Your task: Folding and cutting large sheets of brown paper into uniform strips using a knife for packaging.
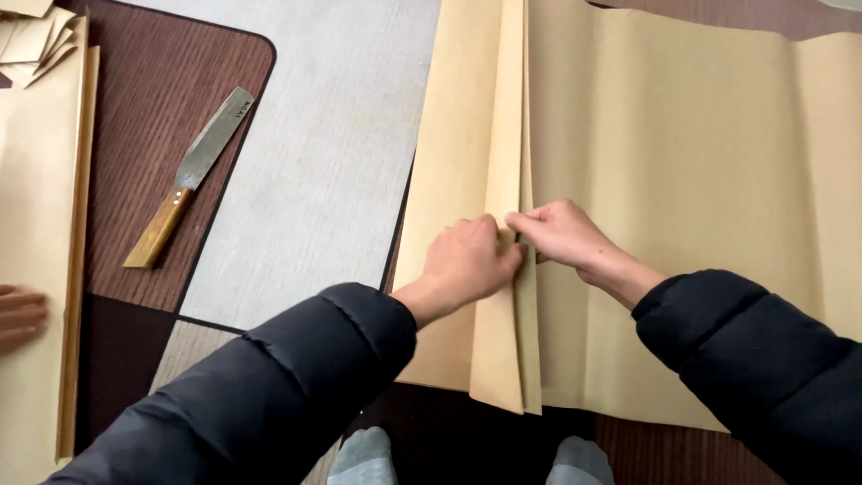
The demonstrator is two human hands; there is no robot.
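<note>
A large tan paper sheet (pixel 682 171) lies on the floor in front of me, folded into narrow pleats (pixel 505 117) along its left part. My left hand (pixel 467 259) presses on the pleated fold with its fingers curled. My right hand (pixel 561 232) pinches the edge of the same fold right beside it, fingertips touching the paper. Both arms wear dark padded sleeves.
A flat-bladed knife with a wooden handle (pixel 190 176) lies on the floor mat (pixel 323 153) at left. A stack of tan paper (pixel 40 233) fills the left edge, with another person's hand (pixel 20 314) on it. My grey-socked feet (pixel 364 458) show at the bottom.
</note>
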